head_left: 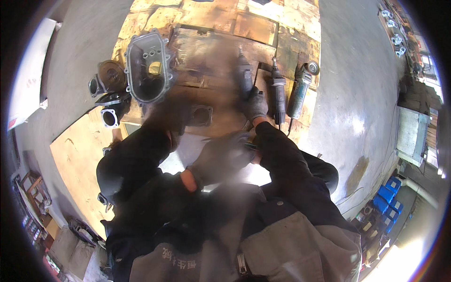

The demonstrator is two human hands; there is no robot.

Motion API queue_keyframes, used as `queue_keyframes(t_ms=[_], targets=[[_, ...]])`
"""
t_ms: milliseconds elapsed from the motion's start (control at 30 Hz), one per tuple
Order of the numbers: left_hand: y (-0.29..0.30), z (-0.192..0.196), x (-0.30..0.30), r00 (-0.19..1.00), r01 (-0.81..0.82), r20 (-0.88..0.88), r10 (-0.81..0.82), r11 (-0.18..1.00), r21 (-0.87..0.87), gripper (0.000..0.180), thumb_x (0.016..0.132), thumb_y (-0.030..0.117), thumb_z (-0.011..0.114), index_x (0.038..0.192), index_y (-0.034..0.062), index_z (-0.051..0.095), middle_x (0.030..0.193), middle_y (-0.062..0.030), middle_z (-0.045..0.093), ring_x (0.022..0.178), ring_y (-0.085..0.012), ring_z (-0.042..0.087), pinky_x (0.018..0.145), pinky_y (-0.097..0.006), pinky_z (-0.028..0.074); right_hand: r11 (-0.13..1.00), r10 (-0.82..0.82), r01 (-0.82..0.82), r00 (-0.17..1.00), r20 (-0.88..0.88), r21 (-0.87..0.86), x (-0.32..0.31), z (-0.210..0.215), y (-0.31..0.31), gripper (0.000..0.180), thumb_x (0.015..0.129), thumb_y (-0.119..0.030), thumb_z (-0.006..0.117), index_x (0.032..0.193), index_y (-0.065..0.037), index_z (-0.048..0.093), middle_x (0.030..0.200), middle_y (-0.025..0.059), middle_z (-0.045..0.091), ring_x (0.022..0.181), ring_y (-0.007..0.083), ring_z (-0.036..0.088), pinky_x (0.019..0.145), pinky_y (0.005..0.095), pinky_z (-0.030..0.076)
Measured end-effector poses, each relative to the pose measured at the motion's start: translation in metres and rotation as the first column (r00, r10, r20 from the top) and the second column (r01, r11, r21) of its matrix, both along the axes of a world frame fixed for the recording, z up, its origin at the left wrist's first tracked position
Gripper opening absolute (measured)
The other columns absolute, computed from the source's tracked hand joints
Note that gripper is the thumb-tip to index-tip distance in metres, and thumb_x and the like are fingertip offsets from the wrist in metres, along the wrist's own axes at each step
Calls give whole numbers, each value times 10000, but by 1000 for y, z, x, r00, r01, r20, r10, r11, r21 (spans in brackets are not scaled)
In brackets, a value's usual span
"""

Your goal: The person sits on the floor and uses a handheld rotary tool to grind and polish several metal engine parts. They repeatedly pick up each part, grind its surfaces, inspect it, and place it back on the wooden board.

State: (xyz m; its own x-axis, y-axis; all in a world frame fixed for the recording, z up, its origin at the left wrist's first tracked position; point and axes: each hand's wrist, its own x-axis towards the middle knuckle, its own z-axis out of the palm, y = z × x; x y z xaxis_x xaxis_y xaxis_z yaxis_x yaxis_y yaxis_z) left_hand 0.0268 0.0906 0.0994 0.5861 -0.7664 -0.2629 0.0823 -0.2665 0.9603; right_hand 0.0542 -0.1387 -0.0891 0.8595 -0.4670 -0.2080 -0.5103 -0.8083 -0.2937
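My right hand [256, 104], in a grey glove, closes around the lower body of a dark die grinder [245, 77] on the wooden bench top. The grinder's upper end is blurred. My left hand [220, 160], also gloved, is close in front of my body, below the bench edge. Motion smears its fingers, and a small dark thing near its fingertips cannot be made out. Another blurred dark shape [164, 113] lies over the bench edge, below a grey metal housing [149, 68]. Beside that shape is a square flange with a round hole [202, 115].
Right of my right hand lie a second die grinder [278, 89] and an angle grinder [303, 89]. Round metal castings [110, 75] and a flanged part [110, 118] sit at the left. A plywood sheet [80, 155] stands left; blue bins [387, 199] are far right.
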Motion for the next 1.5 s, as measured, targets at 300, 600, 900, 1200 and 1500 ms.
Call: queue_keyframes(t_ms=[300,600,900,1200,1500], targets=[[-10,-69,-2,733,-186,649,206,977,-100,455,950,218,739,1362,100,585,1295,-159,570,1186,-302,611,921,-418,560,638,1,-167,976,217,751,-4,114,-1,372,825,-138,780,1120,-20,587,710,23,554,505,137,513,431,308,382],[-64,-78,-33,416,-859,-701,580,503,-95,409,930,195,773,1293,118,603,1275,-94,574,1117,-214,619,915,-388,544,857,347,-245,925,-156,453,-94,269,33,848,785,-166,845,1518,2,454,1351,206,667,1224,305,667,1000,396,542],[-55,-93,-58,153,-926,-988,26,352,-134,338,1007,415,662,1214,153,611,1122,-30,641,1041,-178,648,917,-376,563,786,539,-418,824,-174,456,-89,284,48,821,796,-219,840,1520,-67,485,1301,238,677,1187,345,686,967,397,548],[-77,-134,-50,21,-991,-987,-158,127,-41,487,996,556,630,1299,177,587,1212,-34,646,1119,-213,637,984,-413,546,504,863,-814,489,-128,290,-32,294,77,639,804,-234,776,1386,-39,597,1097,249,709,972,408,709,846,453,565],[-90,-146,-32,-32,-991,-990,-136,129,14,690,922,719,617,1326,161,581,1245,-54,645,1147,-252,652,1050,-448,534,304,951,-924,278,-138,231,5,295,87,584,775,-262,784,1312,-67,660,1109,212,718,914,401,714,795,462,580]])
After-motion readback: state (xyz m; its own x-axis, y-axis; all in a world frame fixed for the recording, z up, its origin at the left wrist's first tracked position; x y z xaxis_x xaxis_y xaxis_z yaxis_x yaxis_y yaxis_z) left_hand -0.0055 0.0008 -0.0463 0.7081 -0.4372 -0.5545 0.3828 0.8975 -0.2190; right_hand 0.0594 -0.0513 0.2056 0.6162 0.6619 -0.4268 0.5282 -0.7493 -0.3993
